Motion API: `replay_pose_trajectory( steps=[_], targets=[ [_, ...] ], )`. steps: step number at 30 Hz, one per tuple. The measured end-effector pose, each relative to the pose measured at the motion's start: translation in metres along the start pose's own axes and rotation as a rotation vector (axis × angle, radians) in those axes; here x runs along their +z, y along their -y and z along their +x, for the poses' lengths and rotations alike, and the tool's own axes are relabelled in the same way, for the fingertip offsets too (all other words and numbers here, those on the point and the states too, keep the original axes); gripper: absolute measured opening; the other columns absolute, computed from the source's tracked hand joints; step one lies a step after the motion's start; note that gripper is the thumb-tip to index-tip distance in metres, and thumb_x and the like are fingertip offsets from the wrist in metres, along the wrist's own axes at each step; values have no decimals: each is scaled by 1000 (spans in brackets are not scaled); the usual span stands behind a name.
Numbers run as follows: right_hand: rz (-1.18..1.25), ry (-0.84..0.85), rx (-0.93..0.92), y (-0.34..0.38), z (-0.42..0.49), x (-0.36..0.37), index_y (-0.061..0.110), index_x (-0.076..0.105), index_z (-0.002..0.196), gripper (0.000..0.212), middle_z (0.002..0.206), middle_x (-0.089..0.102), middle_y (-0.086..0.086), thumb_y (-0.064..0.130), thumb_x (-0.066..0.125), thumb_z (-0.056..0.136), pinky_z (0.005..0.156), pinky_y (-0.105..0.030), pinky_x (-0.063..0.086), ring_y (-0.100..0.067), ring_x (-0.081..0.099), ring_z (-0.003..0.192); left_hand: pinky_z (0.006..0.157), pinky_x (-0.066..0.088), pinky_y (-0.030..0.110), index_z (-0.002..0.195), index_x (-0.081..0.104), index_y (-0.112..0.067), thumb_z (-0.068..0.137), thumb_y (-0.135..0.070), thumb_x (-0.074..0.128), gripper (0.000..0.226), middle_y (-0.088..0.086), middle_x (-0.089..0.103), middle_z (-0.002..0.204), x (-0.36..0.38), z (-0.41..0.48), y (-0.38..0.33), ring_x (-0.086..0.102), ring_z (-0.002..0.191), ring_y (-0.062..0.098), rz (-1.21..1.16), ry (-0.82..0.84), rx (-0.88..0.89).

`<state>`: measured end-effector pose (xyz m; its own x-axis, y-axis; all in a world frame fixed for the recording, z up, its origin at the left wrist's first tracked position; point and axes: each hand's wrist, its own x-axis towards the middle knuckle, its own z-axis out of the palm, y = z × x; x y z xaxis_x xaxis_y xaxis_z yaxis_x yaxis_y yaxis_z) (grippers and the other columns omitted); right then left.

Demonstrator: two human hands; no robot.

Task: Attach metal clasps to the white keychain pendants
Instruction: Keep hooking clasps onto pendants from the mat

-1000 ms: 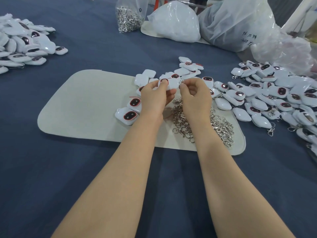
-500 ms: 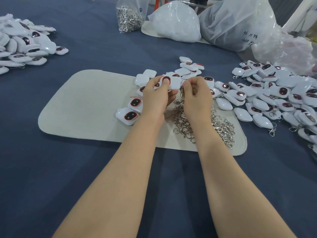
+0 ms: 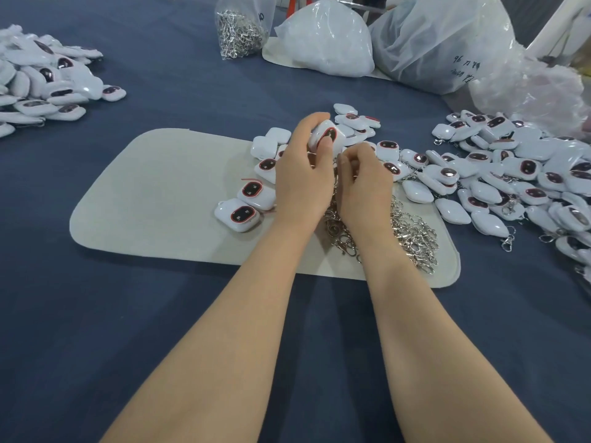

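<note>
My left hand (image 3: 303, 174) grips a white pendant (image 3: 326, 137) with a dark red-rimmed face, lifted and tilted above the beige mat (image 3: 160, 199). My right hand (image 3: 361, 183) is curled close beside it, fingertips pinched at the pendant's lower edge; what they pinch is hidden, though a clasp chain seems to hang below. A heap of loose metal clasps (image 3: 409, 231) lies on the mat under and to the right of my wrists. Several white pendants (image 3: 252, 199) lie on the mat to the left of my hands.
A big spread of pendants (image 3: 511, 174), some with clasps, covers the blue cloth at right. Another pendant pile (image 3: 41, 87) sits far left. At the back stand a clear bag of clasps (image 3: 240, 30) and white plastic bags (image 3: 326, 43).
My left hand has raised the pendant and turned it so its dark face shows. My right hand has stayed close, its fingers now curled tighter under the pendant.
</note>
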<state>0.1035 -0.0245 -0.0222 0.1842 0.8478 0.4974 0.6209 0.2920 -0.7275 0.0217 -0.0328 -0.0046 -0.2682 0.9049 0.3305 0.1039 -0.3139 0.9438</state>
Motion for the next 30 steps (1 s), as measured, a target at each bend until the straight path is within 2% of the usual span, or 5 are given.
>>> replay_pose_trajectory(
  steps=[5,10,18,26,30],
  targets=[
    [31,59,86,6,3,0,17,64,98,18,96,62,3,23,47,97,78,-20,39,-9,53,85,87,37,7,128,55,-17,99,-17,46,31,-7,58,125,-1,1,1,52,108,4,65,-28,-22],
    [175,122,198,12,6,-8,19,61,89,14,67,62,12,32,60,89,59,-11,40,2,51,56,78,37,5,139,43,-17,99,-24,43,41,-5,62,112,-4,2,3,55,93,-7,125,-42,-108],
    [1130,-432,661,-2,24,-32,-6,44,124,32,115,58,-17,2,48,94,76,-19,54,-21,65,97,110,24,44,123,54,-18,93,-22,45,32,-1,52,131,-20,7,10,45,123,23,716,-128,16],
    [11,-22,260,6,9,-13,14,58,118,27,114,61,5,16,49,93,82,-9,32,-7,53,105,113,6,57,129,49,-22,94,-45,46,42,9,43,137,-28,5,19,35,129,34,1095,163,-175],
    [-390,287,192,2,4,-8,20,59,120,31,125,57,-4,26,55,90,97,-33,39,-24,50,117,111,17,49,122,53,-22,93,-33,48,31,8,49,128,-26,6,18,43,119,33,1071,143,-139]
  ],
)
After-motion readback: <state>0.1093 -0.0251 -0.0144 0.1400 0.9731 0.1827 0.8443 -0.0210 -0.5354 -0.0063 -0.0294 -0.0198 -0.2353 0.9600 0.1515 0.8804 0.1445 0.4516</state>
